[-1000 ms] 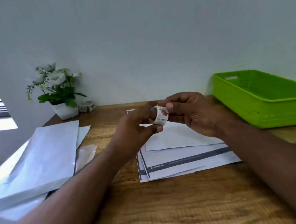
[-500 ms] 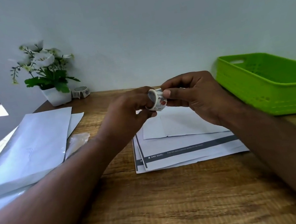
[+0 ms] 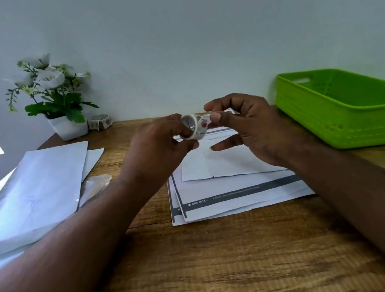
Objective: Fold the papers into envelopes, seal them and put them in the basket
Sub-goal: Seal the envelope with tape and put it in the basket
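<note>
Gripping a sticker roll (image 3: 193,127), left hand (image 3: 159,148) hides its base; right hand (image 3: 246,127) pinches its end.

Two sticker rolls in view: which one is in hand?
The sticker roll pinched between left hand and right hand; the other roll sits beside the flower pot.

A home or office corner, by the look of it. A wooden desk (image 3: 205,269) meets a plain wall, papers (image 3: 30,190) left of the left hand (image 3: 162,150), a potted plant (image 3: 54,96) beyond.
</note>
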`<action>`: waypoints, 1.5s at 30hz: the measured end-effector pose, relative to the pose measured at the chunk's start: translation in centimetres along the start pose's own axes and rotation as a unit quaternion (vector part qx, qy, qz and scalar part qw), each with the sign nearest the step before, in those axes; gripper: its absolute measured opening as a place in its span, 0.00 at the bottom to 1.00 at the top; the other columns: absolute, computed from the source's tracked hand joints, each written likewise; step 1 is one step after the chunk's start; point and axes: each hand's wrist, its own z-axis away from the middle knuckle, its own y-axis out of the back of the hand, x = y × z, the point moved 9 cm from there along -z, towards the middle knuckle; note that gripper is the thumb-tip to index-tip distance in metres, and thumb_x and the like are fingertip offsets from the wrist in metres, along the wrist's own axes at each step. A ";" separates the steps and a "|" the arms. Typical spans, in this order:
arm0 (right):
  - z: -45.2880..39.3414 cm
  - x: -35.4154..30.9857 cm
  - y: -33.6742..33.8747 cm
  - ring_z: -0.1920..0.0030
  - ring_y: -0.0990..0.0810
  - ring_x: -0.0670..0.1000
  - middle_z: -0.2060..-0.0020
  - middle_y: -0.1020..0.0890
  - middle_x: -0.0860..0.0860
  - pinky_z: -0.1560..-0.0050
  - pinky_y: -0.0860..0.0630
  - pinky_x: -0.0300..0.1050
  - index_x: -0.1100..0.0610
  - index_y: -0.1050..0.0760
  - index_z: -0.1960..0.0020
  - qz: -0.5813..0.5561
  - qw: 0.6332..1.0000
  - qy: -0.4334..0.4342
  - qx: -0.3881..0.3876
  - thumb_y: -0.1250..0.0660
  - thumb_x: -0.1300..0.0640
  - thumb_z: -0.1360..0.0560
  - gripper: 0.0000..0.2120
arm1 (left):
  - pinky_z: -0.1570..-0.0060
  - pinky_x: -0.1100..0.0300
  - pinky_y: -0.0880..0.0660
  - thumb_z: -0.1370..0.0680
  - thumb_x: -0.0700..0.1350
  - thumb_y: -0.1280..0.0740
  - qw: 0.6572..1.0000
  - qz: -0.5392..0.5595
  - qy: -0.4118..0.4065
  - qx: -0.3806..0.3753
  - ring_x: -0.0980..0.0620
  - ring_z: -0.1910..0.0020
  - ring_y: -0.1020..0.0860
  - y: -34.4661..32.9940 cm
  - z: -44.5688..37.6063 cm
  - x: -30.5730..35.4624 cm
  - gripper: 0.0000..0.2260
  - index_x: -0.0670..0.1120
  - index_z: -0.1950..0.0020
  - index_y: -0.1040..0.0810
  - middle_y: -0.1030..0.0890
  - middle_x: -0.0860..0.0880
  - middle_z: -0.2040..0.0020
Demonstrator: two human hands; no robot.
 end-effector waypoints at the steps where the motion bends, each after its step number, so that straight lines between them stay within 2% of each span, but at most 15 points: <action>1: 0.1 -0.1 0.1 0.50 0.17 0.55 0.44 0.20 0.52 0.62 0.18 0.53 0.57 0.22 0.56 -0.007 1.000 0.003 0.002 0.33 0.62 0.25 0.02 | 0.61 0.53 0.21 0.29 0.48 0.24 1.000 0.000 0.023 0.000 0.54 0.62 0.19 0.1 0.0 -0.5 0.09 0.45 0.53 0.15 0.15 0.51 0.51; 5: 0.1 -0.3 0.3 0.53 0.16 0.54 0.49 0.18 0.48 0.58 0.18 0.57 0.56 0.24 0.56 -0.044 0.999 0.005 0.011 0.34 0.61 0.24 0.03 | 0.62 0.58 0.21 0.29 0.56 0.27 0.997 -0.004 0.083 0.009 0.58 0.63 0.19 0.5 0.1 -1.4 0.12 0.50 0.51 0.14 0.15 0.52 0.52; 8: 0.0 -0.1 0.6 0.56 0.17 0.55 0.54 0.18 0.55 0.59 0.18 0.55 0.55 0.24 0.56 -0.075 0.997 -0.006 0.020 0.36 0.60 0.23 0.04 | 0.58 0.58 0.22 0.27 0.54 0.27 0.991 -0.014 0.132 0.025 0.56 0.59 0.19 1.3 0.4 -2.7 0.11 0.49 0.52 0.16 0.15 0.50 0.52; 10: 0.0 0.2 1.2 0.58 0.17 0.52 0.58 0.18 0.55 0.62 0.18 0.53 0.56 0.24 0.56 -0.084 0.996 -0.014 0.042 0.35 0.61 0.23 0.04 | 0.62 0.59 0.25 0.27 0.53 0.28 0.986 -0.031 0.160 0.024 0.56 0.60 0.21 1.8 0.5 -4.0 0.08 0.49 0.57 0.18 0.17 0.52 0.56; 14: 0.1 0.8 1.9 0.60 0.16 0.52 0.62 0.16 0.54 0.65 0.19 0.49 0.59 0.22 0.57 -0.063 0.995 -0.028 0.078 0.30 0.64 0.27 0.02 | 0.67 0.57 0.28 0.27 0.48 0.26 0.972 -0.078 0.221 0.011 0.50 0.65 0.22 2.7 1.0 -6.5 0.13 0.45 0.68 0.24 0.21 0.49 0.66; 22: 0.3 1.5 1.6 0.60 0.15 0.55 0.62 0.16 0.53 0.63 0.17 0.52 0.57 0.22 0.52 -0.032 0.995 -0.051 0.077 0.29 0.68 0.29 0.09 | 0.71 0.60 0.38 0.30 0.49 0.23 0.950 -0.132 0.279 -0.052 0.53 0.66 0.28 2.5 1.8 -9.2 0.15 0.47 0.68 0.27 0.23 0.50 0.66; 25: 0.3 1.7 1.1 0.59 0.15 0.55 0.60 0.18 0.55 0.63 0.17 0.52 0.57 0.21 0.50 -0.024 0.997 -0.053 0.059 0.30 0.69 0.28 0.11 | 0.70 0.61 0.35 0.30 0.51 0.24 0.945 -0.142 0.287 -0.071 0.53 0.62 0.26 2.0 2.0 -9.1 0.11 0.46 0.62 0.23 0.20 0.48 0.58; 27: 0.2 1.7 0.9 0.60 0.15 0.55 0.59 0.20 0.54 0.62 0.17 0.53 0.57 0.22 0.49 -0.023 0.997 -0.049 0.048 0.31 0.71 0.29 0.13 | 0.61 0.58 0.28 0.29 0.52 0.26 0.946 -0.161 0.277 -0.052 0.49 0.54 0.23 2.4 1.8 -8.4 0.11 0.47 0.52 0.20 0.19 0.47 0.48; 30: 0.0 1.5 1.0 0.58 0.16 0.57 0.62 0.19 0.52 0.58 0.17 0.56 0.55 0.24 0.48 -0.023 0.998 -0.033 0.045 0.31 0.73 0.29 0.16 | 0.45 0.49 0.26 0.26 0.53 0.29 0.969 -0.175 0.171 0.039 0.46 0.44 0.22 3.5 0.5 -5.2 0.16 0.49 0.40 0.21 0.23 0.50 0.37; 31: -0.1 1.4 1.2 0.56 0.17 0.57 0.62 0.19 0.53 0.56 0.17 0.55 0.55 0.24 0.48 -0.019 0.998 -0.023 0.048 0.31 0.73 0.29 0.16 | 0.43 0.48 0.27 0.25 0.53 0.30 0.978 -0.155 0.134 0.035 0.47 0.42 0.23 3.1 0.2 -4.0 0.16 0.50 0.39 0.21 0.24 0.51 0.36; 33: -0.4 1.2 1.7 0.52 0.19 0.57 0.61 0.22 0.53 0.51 0.18 0.55 0.54 0.25 0.51 0.006 0.998 -0.005 0.062 0.32 0.72 0.29 0.15 | 0.34 0.46 0.33 0.23 0.56 0.33 0.982 -0.118 0.129 -0.072 0.50 0.35 0.28 0.3 0.3 -3.1 0.18 0.53 0.34 0.24 0.25 0.53 0.33; 36: -0.7 1.1 2.2 0.50 0.20 0.59 0.58 0.21 0.54 0.46 0.20 0.59 0.53 0.24 0.58 0.079 0.995 0.008 0.063 0.29 0.71 0.30 0.14 | 0.27 0.38 0.57 0.24 0.63 0.36 0.936 -0.128 0.201 -0.257 0.52 0.25 0.40 -3.8 2.1 -4.0 0.25 0.58 0.28 0.33 0.34 0.56 0.26; 40: -0.5 1.6 2.2 0.54 0.17 0.61 0.56 0.22 0.55 0.50 0.19 0.58 0.57 0.23 0.55 0.093 0.995 -0.021 0.013 0.31 0.72 0.29 0.12 | 0.31 0.39 0.70 0.26 0.68 0.38 0.920 -0.114 0.226 -0.298 0.52 0.23 0.44 -4.5 2.8 -4.5 0.30 0.60 0.26 0.37 0.33 0.56 0.26; 42: -0.3 1.9 1.9 0.59 0.16 0.61 0.58 0.23 0.56 0.55 0.18 0.56 0.59 0.24 0.50 0.109 0.993 -0.049 -0.021 0.32 0.74 0.29 0.13 | 0.28 0.42 0.65 0.27 0.66 0.36 0.932 -0.094 0.215 -0.277 0.51 0.24 0.42 -4.1 2.6 -4.3 0.31 0.61 0.25 0.38 0.32 0.56 0.27; 45: -0.2 1.9 1.6 0.63 0.17 0.56 0.61 0.20 0.57 0.59 0.17 0.52 0.60 0.25 0.53 0.172 0.982 -0.056 -0.047 0.32 0.74 0.29 0.11 | 0.34 0.58 0.35 0.27 0.56 0.29 0.970 0.027 0.181 -0.163 0.55 0.36 0.27 -2.4 1.3 -3.1 0.29 0.57 0.27 0.33 0.23 0.54 0.35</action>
